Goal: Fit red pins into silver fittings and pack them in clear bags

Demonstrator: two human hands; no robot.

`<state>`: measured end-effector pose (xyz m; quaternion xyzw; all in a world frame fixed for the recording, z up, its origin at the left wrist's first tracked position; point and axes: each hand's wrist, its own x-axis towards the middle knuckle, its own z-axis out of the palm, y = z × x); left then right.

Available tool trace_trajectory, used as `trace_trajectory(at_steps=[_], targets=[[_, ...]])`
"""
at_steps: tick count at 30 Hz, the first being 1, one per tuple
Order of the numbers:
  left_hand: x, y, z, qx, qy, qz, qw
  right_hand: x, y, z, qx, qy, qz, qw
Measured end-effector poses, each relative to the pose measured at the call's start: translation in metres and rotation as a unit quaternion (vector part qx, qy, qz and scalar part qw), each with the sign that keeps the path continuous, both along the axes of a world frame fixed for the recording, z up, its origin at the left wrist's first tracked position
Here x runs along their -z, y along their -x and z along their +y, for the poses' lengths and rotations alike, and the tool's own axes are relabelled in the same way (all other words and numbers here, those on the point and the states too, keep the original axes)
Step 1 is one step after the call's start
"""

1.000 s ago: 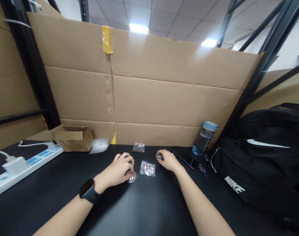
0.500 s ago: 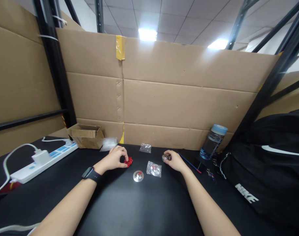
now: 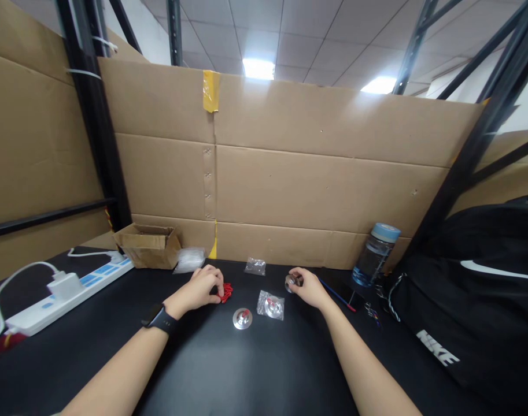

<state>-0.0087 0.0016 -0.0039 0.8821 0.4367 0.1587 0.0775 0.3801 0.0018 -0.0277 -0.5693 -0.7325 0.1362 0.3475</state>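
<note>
My left hand (image 3: 203, 287), with a dark watch on its wrist, rests on the black table. Its curled fingers and thumb close on the near side of a small red bundle (image 3: 226, 293), perhaps cord or loose strips; its kind is unclear. At the right, my right hand (image 3: 307, 285) pinches a round metal piece (image 3: 291, 282), partly covered by the fingers. Between the hands lies a shiny metal disc (image 3: 242, 318) with a red bit on top. Beside it is a clear plastic bag (image 3: 271, 305) containing another disc and something red.
A smaller clear bag (image 3: 255, 266) lies farther back. An open cardboard box (image 3: 153, 251), plastic bags (image 3: 189, 260) and a white power strip (image 3: 70, 300) are at left. At right are a water bottle (image 3: 375, 254), a blue-and-red stick (image 3: 338, 295), keys (image 3: 372, 311) and a black backpack (image 3: 476, 294).
The view has tilted slightly, so the scene sits a little lower. Both hands stay at the same things, with hardly any visible movement.
</note>
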Motion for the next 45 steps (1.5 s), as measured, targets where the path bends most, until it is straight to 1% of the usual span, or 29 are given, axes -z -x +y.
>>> trace_trajectory(at_steps=[3,6,8,11,14,18,21,25,29,33,40,45], targets=[[-0.003,0.002,0.000,-0.002,-0.009,-0.011,1.000,-0.005,0.005,-0.004,-0.004,-0.021,0.021,1.000],[-0.010,0.001,-0.004,0.002,-0.032,-0.050,0.998,-0.013,0.018,-0.012,-0.026,-0.050,0.061,0.997],[-0.017,-0.004,-0.010,0.000,-0.048,-0.083,0.995,-0.020,0.031,-0.018,-0.048,-0.060,0.099,0.992],[-0.024,-0.018,-0.019,-0.013,-0.070,-0.123,0.990,-0.028,0.053,-0.030,-0.071,-0.048,0.164,0.983],[-0.022,-0.035,-0.027,-0.029,-0.093,-0.145,0.985,-0.034,0.074,-0.043,-0.101,-0.035,0.211,0.972],[-0.013,-0.053,-0.032,-0.040,-0.108,-0.154,0.981,-0.036,0.093,-0.059,-0.157,-0.014,0.253,0.955],[-0.009,-0.062,-0.037,-0.045,-0.119,-0.155,0.980,-0.035,0.103,-0.068,-0.168,-0.014,0.275,0.947],[-0.009,-0.069,-0.042,-0.045,-0.158,-0.158,0.974,-0.033,0.112,-0.074,-0.161,-0.028,0.295,0.941],[-0.010,-0.073,-0.048,-0.041,-0.198,-0.157,0.967,-0.032,0.117,-0.077,-0.171,-0.033,0.309,0.935],[-0.012,-0.077,-0.054,-0.032,-0.232,-0.155,0.960,-0.029,0.120,-0.077,-0.182,-0.019,0.320,0.929],[-0.016,-0.079,-0.062,-0.030,-0.261,-0.140,0.955,-0.024,0.122,-0.077,-0.186,-0.003,0.334,0.924],[-0.018,-0.078,-0.064,-0.024,-0.286,-0.135,0.948,-0.024,0.123,-0.076,-0.188,0.032,0.371,0.909]])
